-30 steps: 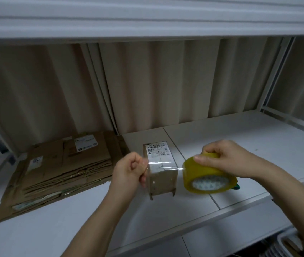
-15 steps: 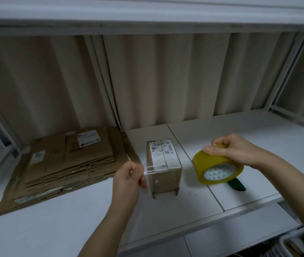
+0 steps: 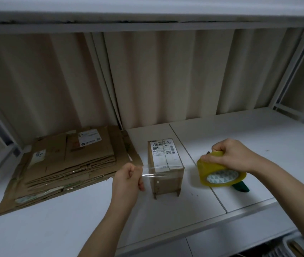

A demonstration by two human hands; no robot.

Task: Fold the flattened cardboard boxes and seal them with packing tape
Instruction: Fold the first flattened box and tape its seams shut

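A small folded cardboard box (image 3: 166, 175) stands upright on the white shelf (image 3: 166, 210), white shipping labels on its top. My left hand (image 3: 129, 175) pinches the free end of a clear tape strip (image 3: 153, 175) just left of the box. The strip runs across the box's front upper edge toward the yellow tape roll (image 3: 219, 175). My right hand (image 3: 232, 156) grips that roll from above, right of the box and slightly above the shelf. A stack of flattened cardboard boxes (image 3: 64, 164) lies at the left.
A dark green tool (image 3: 240, 187) lies on the shelf under the roll, mostly hidden. Beige curtain hangs behind. An upper shelf board (image 3: 147, 13) runs overhead. A white metal frame post (image 3: 286, 75) stands at the right. A white basket (image 3: 295, 247) sits below right.
Both hands have spread further apart, drawing the tape strip longer. The strip has come down from in front of the box to its front upper edge.
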